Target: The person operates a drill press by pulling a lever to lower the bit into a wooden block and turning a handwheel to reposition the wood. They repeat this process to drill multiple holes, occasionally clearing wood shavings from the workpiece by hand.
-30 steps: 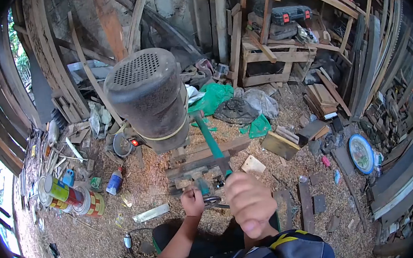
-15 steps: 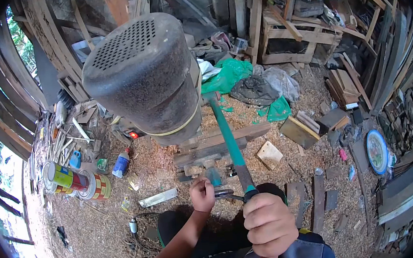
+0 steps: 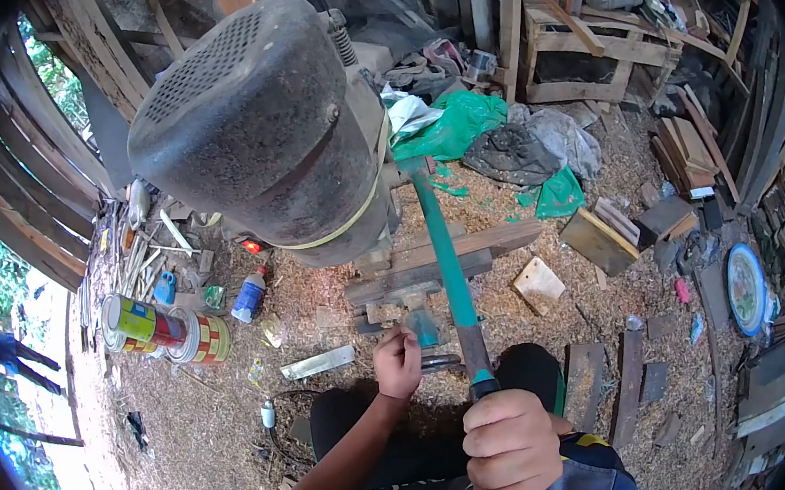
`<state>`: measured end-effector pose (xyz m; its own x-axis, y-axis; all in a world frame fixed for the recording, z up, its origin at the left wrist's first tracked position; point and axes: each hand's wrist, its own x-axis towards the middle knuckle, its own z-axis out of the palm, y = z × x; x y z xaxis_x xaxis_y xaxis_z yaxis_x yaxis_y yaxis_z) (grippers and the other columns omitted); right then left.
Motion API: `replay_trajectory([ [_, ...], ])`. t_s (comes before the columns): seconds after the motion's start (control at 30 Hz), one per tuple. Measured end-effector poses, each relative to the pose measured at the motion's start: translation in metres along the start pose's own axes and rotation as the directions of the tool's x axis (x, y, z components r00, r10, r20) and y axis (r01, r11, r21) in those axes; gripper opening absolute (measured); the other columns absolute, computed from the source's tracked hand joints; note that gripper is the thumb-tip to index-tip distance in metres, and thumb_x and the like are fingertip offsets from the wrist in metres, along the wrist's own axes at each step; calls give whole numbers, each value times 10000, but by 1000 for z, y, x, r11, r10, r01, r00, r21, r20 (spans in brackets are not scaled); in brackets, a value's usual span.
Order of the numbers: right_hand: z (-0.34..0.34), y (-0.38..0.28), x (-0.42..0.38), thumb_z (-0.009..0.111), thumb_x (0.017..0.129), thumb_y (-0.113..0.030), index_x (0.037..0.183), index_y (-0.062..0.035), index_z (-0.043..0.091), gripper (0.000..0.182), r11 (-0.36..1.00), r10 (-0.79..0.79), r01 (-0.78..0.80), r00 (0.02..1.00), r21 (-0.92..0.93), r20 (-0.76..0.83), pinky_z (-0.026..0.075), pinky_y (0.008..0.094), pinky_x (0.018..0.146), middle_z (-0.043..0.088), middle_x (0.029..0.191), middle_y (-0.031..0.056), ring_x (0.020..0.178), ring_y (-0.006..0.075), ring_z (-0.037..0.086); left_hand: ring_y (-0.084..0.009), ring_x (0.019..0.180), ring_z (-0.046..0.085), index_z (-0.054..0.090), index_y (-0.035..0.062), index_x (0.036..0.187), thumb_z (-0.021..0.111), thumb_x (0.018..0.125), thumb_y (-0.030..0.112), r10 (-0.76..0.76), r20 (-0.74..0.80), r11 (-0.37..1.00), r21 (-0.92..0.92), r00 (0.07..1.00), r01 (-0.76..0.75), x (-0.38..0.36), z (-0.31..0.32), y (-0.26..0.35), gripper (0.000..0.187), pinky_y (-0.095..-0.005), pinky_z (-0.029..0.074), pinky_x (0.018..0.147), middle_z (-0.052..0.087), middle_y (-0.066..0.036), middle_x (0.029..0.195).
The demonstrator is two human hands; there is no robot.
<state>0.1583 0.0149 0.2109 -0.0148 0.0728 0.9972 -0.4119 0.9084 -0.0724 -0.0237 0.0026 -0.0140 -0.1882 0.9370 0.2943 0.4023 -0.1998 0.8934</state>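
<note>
A large dark machine (image 3: 254, 131) with a vented round motor housing and a yellow belt-like band fills the upper middle. My right hand (image 3: 510, 449) is wrapped round the dark grip end of a long green handle (image 3: 449, 258), whose far end meets the machine's side. My left hand (image 3: 397, 362) is closed in front of the machine, beside a teal metal part (image 3: 422, 327). Whatever its fingers hold, if anything, is hidden. A dark curved rod (image 3: 440, 363) shows just right of that hand. Behind it lie wooden beams (image 3: 459, 250) below the machine.
Wood shavings cover the floor (image 3: 241, 439). Stacked paint cans (image 3: 140, 326) and a blue-labelled bottle (image 3: 249, 297) stand left. Wood blocks (image 3: 538, 283), a round patterned plate (image 3: 746, 288) and green plastic (image 3: 466, 120) lie right and behind. A person (image 3: 6, 353) is outside, far left.
My view has shifted, so the floor objects appear further right and the machine's motor housing further left. Both hands keep their positions on or beside the same parts.
</note>
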Motion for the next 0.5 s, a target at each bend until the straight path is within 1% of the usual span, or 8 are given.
replay_trajectory([
  [0.07,-2,0,-4,629,966,-231,667,-113,542,333,1000,-6,6,1000,-2,1,425,354,544,484,627,16,521,182,481,-232,715,579,565,-64,764,504,983,-19,2,9,1000,-1,1000,-2,0,1,0,232,-331,458,680,587,-115,777],
  [0.13,-7,0,-10,630,967,-221,686,-111,556,311,1000,-20,20,1000,-6,5,427,359,546,498,650,16,537,181,489,-230,713,576,566,-65,765,508,992,-7,-8,9,1000,-2,1000,9,0,1,2,241,-333,456,677,586,-115,779],
  [0.2,-15,-3,-22,667,916,-225,662,-83,559,311,997,25,-37,981,62,192,450,331,532,556,686,20,589,181,562,-229,711,573,567,-66,766,512,1001,5,-15,8,1000,-4,1000,15,1,1,4,251,-336,453,674,585,-115,782],
  [0.23,-13,-5,-27,667,916,-225,662,-83,559,311,997,21,-34,982,63,188,450,331,532,556,686,20,589,181,562,-228,705,574,558,-61,753,518,988,-1,-42,-8,999,-18,999,42,0,2,6,246,-339,453,670,580,-112,771],
  [0.3,-7,-8,-37,615,980,-175,699,-113,540,297,999,44,-46,995,28,89,426,368,551,489,672,5,561,179,489,-227,698,576,550,-55,740,524,975,-7,-66,-19,997,-28,998,65,0,3,7,241,-342,452,666,574,-109,760],
  [0.33,-10,-9,-40,615,980,-175,699,-113,540,297,999,42,-44,996,26,83,426,368,551,489,672,5,561,179,489,-212,699,561,538,-53,736,524,981,7,-72,-11,994,-82,997,71,0,3,5,253,-336,444,667,568,-98,758],
  [0.4,-17,-12,-45,578,989,-112,704,-113,506,294,995,63,-79,976,67,208,416,365,560,460,683,4,581,178,477,-196,700,546,525,-51,733,525,988,22,-81,-1,988,-129,997,80,-1,2,4,266,-331,436,668,561,-88,755],
  [0.5,-21,-6,-51,550,981,-79,695,-112,489,295,999,6,-17,980,51,199,406,359,563,450,684,7,581,174,468,-154,713,506,503,-44,735,516,1016,81,-150,14,982,-111,989,151,-2,2,2,308,-314,405,671,539,-66,748],
])
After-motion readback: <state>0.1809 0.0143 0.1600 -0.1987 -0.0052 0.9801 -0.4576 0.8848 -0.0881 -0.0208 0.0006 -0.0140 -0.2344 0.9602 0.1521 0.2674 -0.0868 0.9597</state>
